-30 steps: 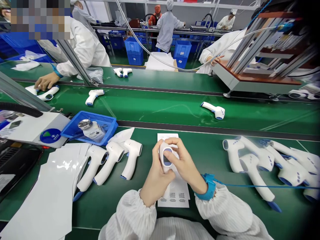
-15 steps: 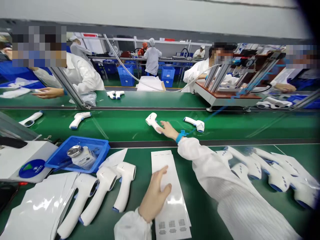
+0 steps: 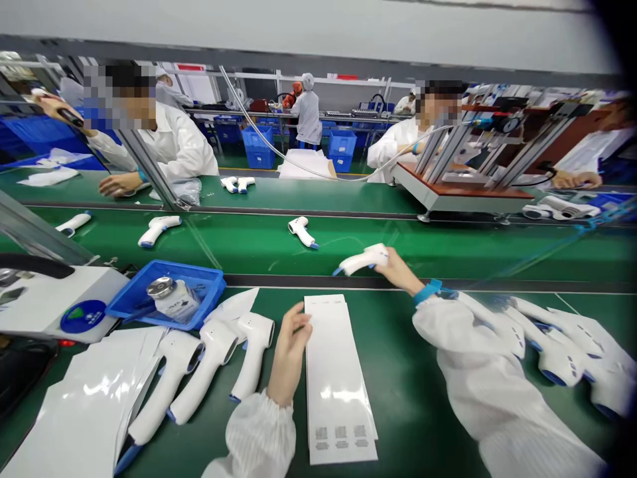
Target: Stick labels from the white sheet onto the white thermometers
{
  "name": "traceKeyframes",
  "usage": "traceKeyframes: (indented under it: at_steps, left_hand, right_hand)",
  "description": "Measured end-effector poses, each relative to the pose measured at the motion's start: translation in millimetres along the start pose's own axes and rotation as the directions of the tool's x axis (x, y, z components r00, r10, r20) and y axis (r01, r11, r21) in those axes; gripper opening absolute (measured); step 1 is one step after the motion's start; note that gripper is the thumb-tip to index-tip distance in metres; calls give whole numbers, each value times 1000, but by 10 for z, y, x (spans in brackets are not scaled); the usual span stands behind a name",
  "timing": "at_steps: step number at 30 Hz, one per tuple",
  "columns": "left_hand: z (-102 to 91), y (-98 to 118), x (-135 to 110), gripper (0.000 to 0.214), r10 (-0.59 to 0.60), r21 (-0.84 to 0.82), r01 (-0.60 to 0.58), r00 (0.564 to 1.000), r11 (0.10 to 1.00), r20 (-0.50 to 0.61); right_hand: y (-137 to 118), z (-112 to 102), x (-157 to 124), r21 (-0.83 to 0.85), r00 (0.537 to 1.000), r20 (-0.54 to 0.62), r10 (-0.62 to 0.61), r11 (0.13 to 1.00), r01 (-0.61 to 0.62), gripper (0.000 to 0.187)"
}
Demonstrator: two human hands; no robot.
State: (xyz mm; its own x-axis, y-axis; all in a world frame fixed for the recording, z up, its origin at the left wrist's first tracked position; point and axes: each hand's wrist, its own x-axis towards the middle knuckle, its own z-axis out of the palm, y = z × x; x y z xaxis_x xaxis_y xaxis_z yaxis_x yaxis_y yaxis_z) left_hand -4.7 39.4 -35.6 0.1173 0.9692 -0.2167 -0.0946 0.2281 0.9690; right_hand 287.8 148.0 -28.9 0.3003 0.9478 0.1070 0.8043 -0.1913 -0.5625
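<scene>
My right hand [image 3: 398, 269] is closed on the head end of a white thermometer gun [image 3: 365, 258], held over the conveyor's near edge with its blue-tipped handle pointing left. My left hand [image 3: 290, 352] is beside the upper left edge of a stack of white label sheets [image 3: 336, 362], its fingers loosely bent and apart, with nothing seen in them. Printed codes run along the sheets' near end. Left of that hand, several thermometer guns lie on the green bench, the closest one [image 3: 253, 352] with its handle toward me. More guns [image 3: 557, 352] are piled to the right, partly behind my sleeve.
Other thermometer guns [image 3: 302, 232] lie spread along the green conveyor belt [image 3: 239, 242]. A blue tray [image 3: 212, 292] holds a metal-capped bottle [image 3: 174, 299]. Glossy white sheets [image 3: 94, 405] cover the left bench. Across the belt, co-workers in white sit by a metal fixture [image 3: 458, 199].
My right hand has moved right from the middle gun and now holds the gun that lay farther right, lifted toward me. My left hand has shifted left off the label sheets.
</scene>
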Motion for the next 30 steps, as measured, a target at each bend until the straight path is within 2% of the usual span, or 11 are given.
traceKeyframes:
  at_steps: [1,3,5,6,9,11,14,21,23,27,30]
  left_hand:
    - [36,6,26,51,-15,-57,16,1000,998,12]
    - [105,15,42,64,-99,-178,130,980,975,176]
    - [162,11,5,81,-167,-254,275,911,927,377]
    - [180,5,-32,86,-185,-273,319,888,908,421]
    - [169,-14,-174,90,-197,-311,281,941,908,276]
    - [113,-5,-261,86,-202,-303,239,968,922,147]
    - [17,53,-335,84,-200,-264,218,975,940,94]
    - [18,81,-281,83,-169,-207,191,978,960,119]
    - [63,19,-245,83,-157,-200,184,977,962,142]
    - [153,-140,-188,85,-170,-167,197,972,966,160]
    - [195,-244,-157,84,-122,-153,146,980,977,156]
  right_hand:
    - [-59,41,-179,41,991,102,-82,996,78,44]
    - [-193,115,-580,183,913,293,-283,954,237,54]
    - [-309,169,-991,345,824,328,-462,871,351,66]
    - [-345,193,-1184,385,820,298,-489,847,366,69]
    - [-359,279,-1672,316,880,209,-426,881,352,68]
    - [-317,356,-1879,229,827,278,-489,869,438,70]
    - [-268,475,-1926,141,702,423,-573,807,574,69]
    - [-335,565,-1391,105,660,448,-603,769,631,61]
    - [-345,536,-1376,120,692,401,-600,783,610,59]
    - [-270,399,-1582,150,851,281,-444,896,418,23]
    - [-154,299,-1790,186,863,359,-355,933,307,12]
